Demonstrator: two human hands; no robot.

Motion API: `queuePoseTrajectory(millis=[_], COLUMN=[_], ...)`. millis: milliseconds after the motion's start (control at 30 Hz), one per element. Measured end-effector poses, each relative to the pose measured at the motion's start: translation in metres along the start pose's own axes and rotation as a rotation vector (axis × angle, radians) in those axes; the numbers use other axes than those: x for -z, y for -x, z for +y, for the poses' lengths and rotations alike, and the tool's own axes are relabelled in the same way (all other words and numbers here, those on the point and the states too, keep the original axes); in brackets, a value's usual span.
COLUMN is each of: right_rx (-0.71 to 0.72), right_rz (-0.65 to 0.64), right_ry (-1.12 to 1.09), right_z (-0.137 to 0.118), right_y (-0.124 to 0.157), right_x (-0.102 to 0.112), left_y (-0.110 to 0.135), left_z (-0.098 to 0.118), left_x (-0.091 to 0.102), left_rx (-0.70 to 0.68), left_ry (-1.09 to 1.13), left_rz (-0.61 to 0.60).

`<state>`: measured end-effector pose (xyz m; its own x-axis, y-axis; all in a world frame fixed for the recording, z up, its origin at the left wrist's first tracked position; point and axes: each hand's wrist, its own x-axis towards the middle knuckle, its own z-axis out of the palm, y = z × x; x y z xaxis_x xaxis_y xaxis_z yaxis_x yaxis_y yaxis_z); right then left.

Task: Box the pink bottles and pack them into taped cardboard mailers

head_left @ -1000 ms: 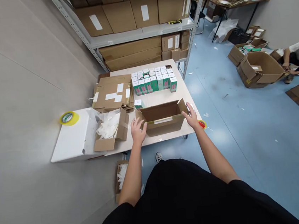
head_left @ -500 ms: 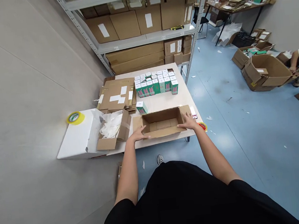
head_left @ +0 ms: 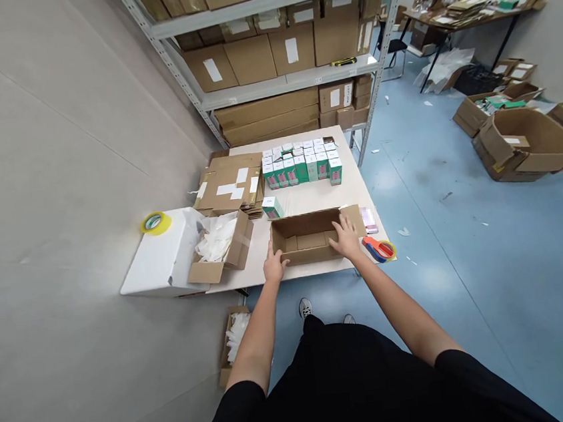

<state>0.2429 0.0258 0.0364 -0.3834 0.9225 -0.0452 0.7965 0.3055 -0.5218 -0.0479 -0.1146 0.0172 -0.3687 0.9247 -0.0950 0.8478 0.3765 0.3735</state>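
An open, empty cardboard box (head_left: 309, 238) stands upright at the near edge of a white table (head_left: 310, 198). My left hand (head_left: 273, 267) grips its near left corner. My right hand (head_left: 347, 237) lies on its near right rim, fingers reaching into the box. Behind the box stand several green and white product boxes (head_left: 301, 166) in rows, and one more product box (head_left: 272, 206) sits alone by the carton's far left corner.
A red tape dispenser (head_left: 379, 248) lies right of the box. A stack of flat cartons (head_left: 231, 184) and a small carton of white bags (head_left: 219, 244) sit to the left, beside a white block with a yellow tape roll (head_left: 155, 222). Shelving with boxes (head_left: 270, 58) stands behind. Open cartons (head_left: 523, 142) litter the blue floor.
The box was tipped on its side and now stands upright with its opening up. Both hands moved in onto its near rim. The view shifted, uncovering the tape dispenser.
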Motion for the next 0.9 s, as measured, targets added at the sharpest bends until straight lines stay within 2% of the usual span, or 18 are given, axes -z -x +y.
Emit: queuePoseTrajectory(millis=[100,200,333,467,700,900], right_rx=[0.167,0.148,0.105,0.117,0.127,0.138], right_rz=[-0.001,-0.046,-0.207,-0.227,-0.202,-0.2], right_ry=[0.009,0.055,0.157,0.244,0.257,0.124], right_z=[-0.02,-0.031,-0.026,-0.02,-0.017,-0.009], right_y=[-0.032,-0.072,-0.108,-0.116,-0.115,-0.111], right_x=[0.005,0.001,-0.011,-0.019,-0.021,-0.019], left_y=[0.0,0.004,0.007,0.001,-0.001,0.002], left_z=[0.001,0.001,0.001,0.003,0.007,0.008], left_x=[0.0,-0.003,-0.007,-0.007,-0.009,-0.009], left_rx=[0.011,0.029,0.073,0.091,0.1,0.05], left_ry=[0.002,0.026,0.079,0.088,0.136,0.173], left_rz=[-0.015,-0.005,0.01,-0.003,0.001,0.017])
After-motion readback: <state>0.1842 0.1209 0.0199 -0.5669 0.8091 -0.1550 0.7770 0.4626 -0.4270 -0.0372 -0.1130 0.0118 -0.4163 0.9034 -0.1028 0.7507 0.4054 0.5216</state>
